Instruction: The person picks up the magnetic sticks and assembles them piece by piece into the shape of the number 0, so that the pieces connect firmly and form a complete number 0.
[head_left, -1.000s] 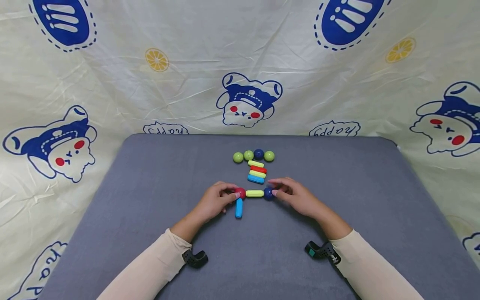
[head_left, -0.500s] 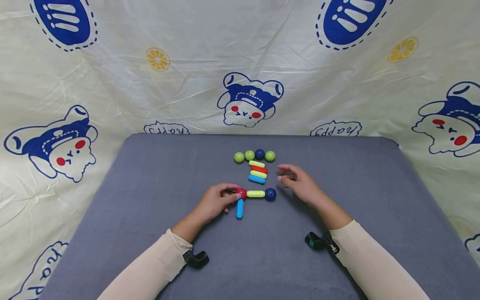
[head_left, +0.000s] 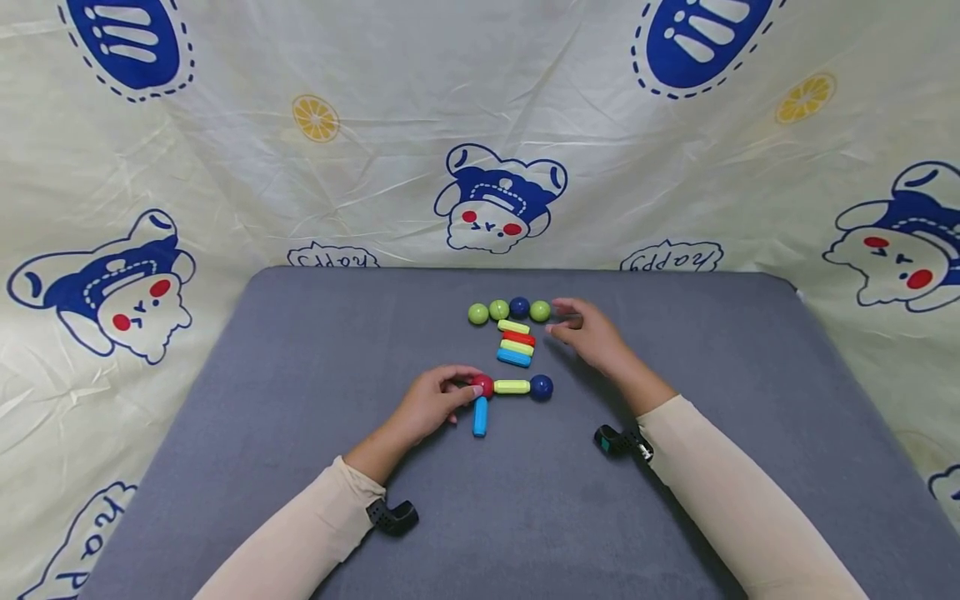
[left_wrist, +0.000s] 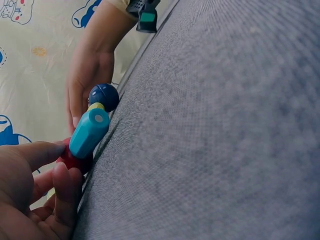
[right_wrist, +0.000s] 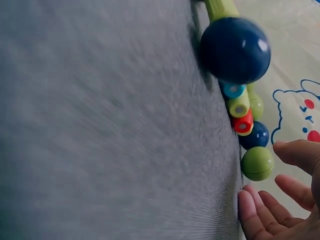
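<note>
My left hand (head_left: 433,400) pinches a red ball (left_wrist: 75,159) between thumb and fingers. A blue rod (head_left: 480,417) sticks out from that ball toward the near side, and a yellow-green rod (head_left: 512,387) runs right from it to a dark blue ball (head_left: 542,387). These joined pieces lie on the table. Further back, my right hand (head_left: 592,333) is beside the rightmost green ball (right_wrist: 257,163), thumb and fingers spread apart with nothing held. In the right wrist view a small gap shows between the fingers and this ball.
Behind the joined pieces lies a group of loose rods, with a blue rod (head_left: 513,357) nearest and a red rod (head_left: 518,338) among them. A row of balls, including a second dark blue ball (head_left: 519,307), stands beyond. Grey cloth covers the table (head_left: 315,333); a printed curtain (head_left: 390,200) hangs behind.
My right hand has let go of the dark blue ball at the rod's end and moved away to the back row's right end. The left hand stays on the red ball.
</note>
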